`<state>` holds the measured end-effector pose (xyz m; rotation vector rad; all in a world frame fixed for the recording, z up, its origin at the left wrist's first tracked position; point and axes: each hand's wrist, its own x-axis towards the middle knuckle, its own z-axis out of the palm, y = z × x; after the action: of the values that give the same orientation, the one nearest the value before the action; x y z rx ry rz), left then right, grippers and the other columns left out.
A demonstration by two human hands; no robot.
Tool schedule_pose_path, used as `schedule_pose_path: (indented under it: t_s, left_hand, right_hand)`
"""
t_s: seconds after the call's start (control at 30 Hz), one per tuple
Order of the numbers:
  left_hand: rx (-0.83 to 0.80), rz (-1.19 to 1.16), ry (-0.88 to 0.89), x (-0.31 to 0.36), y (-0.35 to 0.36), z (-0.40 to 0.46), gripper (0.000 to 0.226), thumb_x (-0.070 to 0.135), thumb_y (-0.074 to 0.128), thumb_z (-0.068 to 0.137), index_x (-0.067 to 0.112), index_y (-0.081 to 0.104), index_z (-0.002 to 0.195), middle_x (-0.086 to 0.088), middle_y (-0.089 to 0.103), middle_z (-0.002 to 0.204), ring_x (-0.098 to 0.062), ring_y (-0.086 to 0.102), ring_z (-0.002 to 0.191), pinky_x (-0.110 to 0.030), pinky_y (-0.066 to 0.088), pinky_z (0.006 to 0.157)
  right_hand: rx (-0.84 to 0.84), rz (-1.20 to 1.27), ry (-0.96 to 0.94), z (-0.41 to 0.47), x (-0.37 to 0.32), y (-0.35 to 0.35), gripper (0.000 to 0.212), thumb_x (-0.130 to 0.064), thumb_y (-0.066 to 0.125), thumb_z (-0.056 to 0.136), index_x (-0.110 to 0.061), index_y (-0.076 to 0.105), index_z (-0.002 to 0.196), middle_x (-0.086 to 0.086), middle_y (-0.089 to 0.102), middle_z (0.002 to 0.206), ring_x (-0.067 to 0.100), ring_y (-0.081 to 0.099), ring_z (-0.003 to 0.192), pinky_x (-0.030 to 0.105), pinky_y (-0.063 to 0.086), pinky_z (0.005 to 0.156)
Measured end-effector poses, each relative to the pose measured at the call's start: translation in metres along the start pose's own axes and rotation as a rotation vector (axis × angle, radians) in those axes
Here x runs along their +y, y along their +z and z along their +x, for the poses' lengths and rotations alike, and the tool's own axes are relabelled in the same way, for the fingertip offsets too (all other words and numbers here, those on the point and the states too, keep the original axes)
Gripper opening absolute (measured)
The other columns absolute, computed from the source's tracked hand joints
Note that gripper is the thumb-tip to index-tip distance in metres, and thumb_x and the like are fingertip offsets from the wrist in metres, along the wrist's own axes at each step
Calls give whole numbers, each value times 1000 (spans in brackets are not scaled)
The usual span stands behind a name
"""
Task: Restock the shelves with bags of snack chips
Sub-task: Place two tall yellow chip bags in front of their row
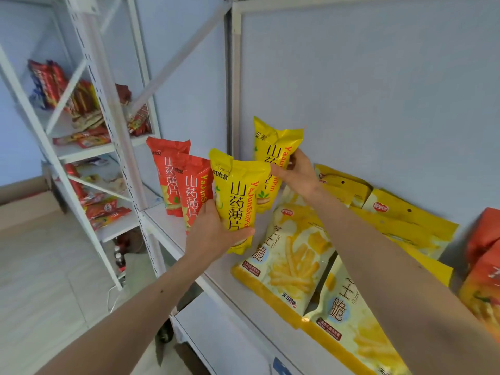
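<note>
- At frame centre, the left hand [213,234] grips a yellow bag [238,196] upright, low on its body, over the shelf [173,226].
- Just behind, the right hand [297,174] clasps a second yellow bag [273,155], also upright.
- Two red bags [178,180] stand to the left, touching the front yellow one.
- Fries bags [289,255] lie flat, lower right.
- Risk: these tall, narrow bags look tippy; released off-balance, one may topple, knock the red ones or slide off the shelf edge.
</note>
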<state>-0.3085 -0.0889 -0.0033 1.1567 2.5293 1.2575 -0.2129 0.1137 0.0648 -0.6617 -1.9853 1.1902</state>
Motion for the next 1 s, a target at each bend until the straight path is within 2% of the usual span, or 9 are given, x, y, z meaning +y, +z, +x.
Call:
schedule_pose_path:
  t_s: [0.13, 0.27, 0.4, 0.5, 0.57, 0.67, 0.8, 0.93, 1.0]
  left_hand:
    - [16, 17, 7, 8, -11, -9, 102, 73, 79, 43, 17, 44, 120, -2, 61, 114, -24, 61, 104, -49, 55, 81]
    - [20, 22, -2, 5, -24, -19, 94, 67, 84, 50, 20, 41, 120, 1, 66, 109, -24, 65, 100, -47, 55, 80]
    - [5, 55, -4, -1, -44, -33, 99, 69, 82, 53, 23, 36, 126, 6, 65, 107, -24, 66, 101, -42, 55, 80]
    - [-9, 56, -19, -12, -63, -46, 100, 66, 82, 55, 22, 34, 130, 3, 65, 114, -25, 64, 106, -40, 53, 82]
    - [-14, 59, -29, -25, -78, -55, 99, 65, 83, 55, 21, 35, 130, 2, 65, 116, -25, 64, 107, -40, 53, 82]
    - [-17, 76, -48, -52, -104, -66, 98, 67, 83, 53, 21, 36, 125, 4, 63, 109, -24, 64, 103, -41, 54, 80]
    - [-27, 72, -79, -99, -150, -78, 96, 66, 83, 54, 21, 38, 125, 5, 61, 111, -23, 63, 106, -42, 55, 83]
    - [-9, 87, -118, -154, -202, -86, 100, 66, 83, 54, 21, 38, 131, 3, 63, 123, -25, 63, 110, -41, 54, 88]
    - [7, 74, -132, -182, -227, -87, 99, 65, 84, 53, 21, 39, 129, 3, 64, 121, -24, 64, 109, -41, 54, 88]
  right_hand:
    - [45, 24, -50, -2, -19, -16, 50, -30, 83, 75, -17, 61, 118, 3, 71, 113, 23, 67, 102, 46, 56, 91]
    - [10, 15, -93, -15, -38, -28, 49, -41, 84, 67, -27, 64, 110, 1, 73, 110, 24, 70, 102, 50, 57, 89]
    - [-58, -6, -112, -38, -54, -27, 37, -36, 84, 72, -34, 65, 105, 0, 74, 110, 25, 70, 103, 51, 57, 89]
    - [-100, -31, -107, -61, -67, -19, 38, -31, 83, 76, -29, 65, 110, -1, 73, 109, 22, 69, 103, 44, 59, 85]
    - [-140, -34, -103, -78, -76, -9, 40, -27, 82, 77, -25, 65, 113, -2, 74, 108, 18, 69, 99, 33, 59, 74]
    - [-201, 1, -92, -103, -91, 17, 41, -24, 82, 73, -23, 66, 111, -3, 74, 107, 8, 71, 95, 23, 57, 72]
    - [-263, 62, -84, -128, -110, 67, 44, -28, 80, 66, -24, 67, 108, 1, 75, 109, 13, 71, 99, 31, 59, 81]
    - [-337, 100, -92, -143, -125, 140, 35, -12, 78, 73, -21, 66, 106, -7, 75, 101, 4, 71, 92, 21, 57, 78]
    - [-351, 117, -98, -147, -129, 178, 37, -13, 78, 72, -18, 66, 107, -7, 76, 97, 4, 71, 89, 21, 57, 76]
